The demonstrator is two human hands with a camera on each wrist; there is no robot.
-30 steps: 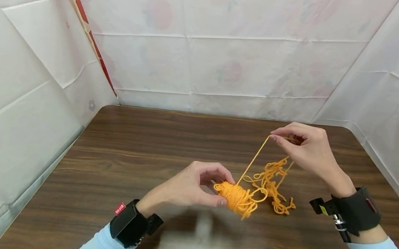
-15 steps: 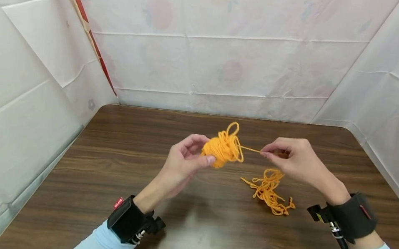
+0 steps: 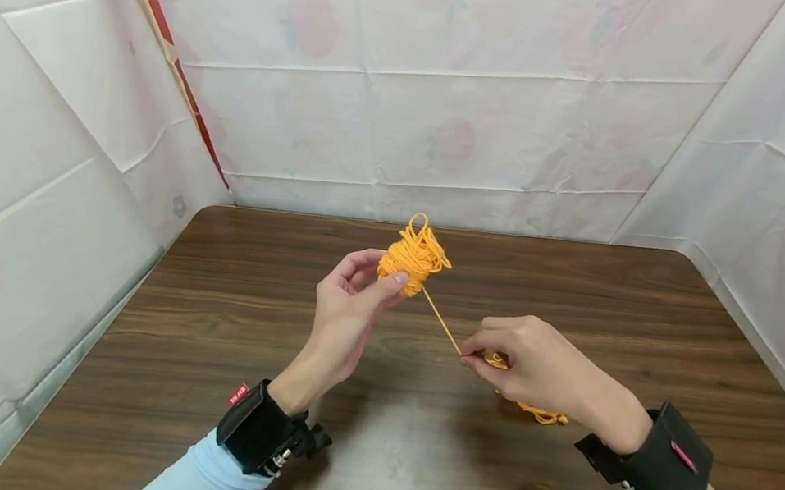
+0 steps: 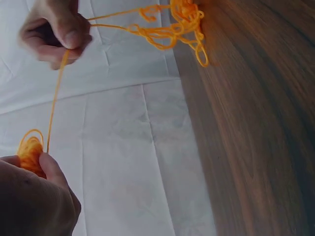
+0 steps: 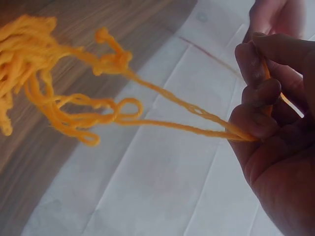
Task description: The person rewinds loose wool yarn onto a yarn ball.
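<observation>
Looping from right hand (image 5: 275, 123): two yarn strands (image 5: 187, 118), hidden overhead.

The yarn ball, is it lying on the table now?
No, the left hand holds the yarn ball up in the air, above the table.
</observation>
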